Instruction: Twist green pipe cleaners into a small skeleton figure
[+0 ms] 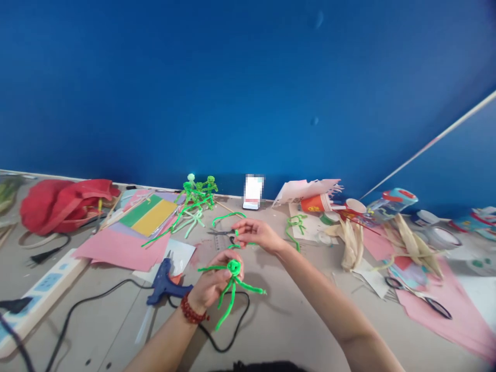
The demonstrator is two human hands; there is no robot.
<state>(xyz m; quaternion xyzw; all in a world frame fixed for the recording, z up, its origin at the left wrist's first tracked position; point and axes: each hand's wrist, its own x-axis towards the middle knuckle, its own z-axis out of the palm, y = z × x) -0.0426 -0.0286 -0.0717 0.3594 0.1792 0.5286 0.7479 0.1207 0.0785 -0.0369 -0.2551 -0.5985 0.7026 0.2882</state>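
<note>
My left hand [212,284], with a red bead bracelet on its wrist, is closed around a bright green pipe-cleaner figure [233,267]. The figure has a coiled round top, and several fuzzy strands spread out below and to the side. Farther forward, my right hand [256,235] has its thumb and fingers closing on the dark handles of small scissors [222,233], whose blades point left. A small green bit shows between these fingertips; whether it is held is unclear. A loose green pipe cleaner [228,215] lies just beyond.
A blue glue gun [166,284] with its black cord lies left of my left hand. Green pipe-cleaner figures [199,191] stand near the wall beside a phone [253,192]. Paper cups [315,203], dried husks [351,243] and larger scissors [418,296] are right; a power strip [39,299] is left.
</note>
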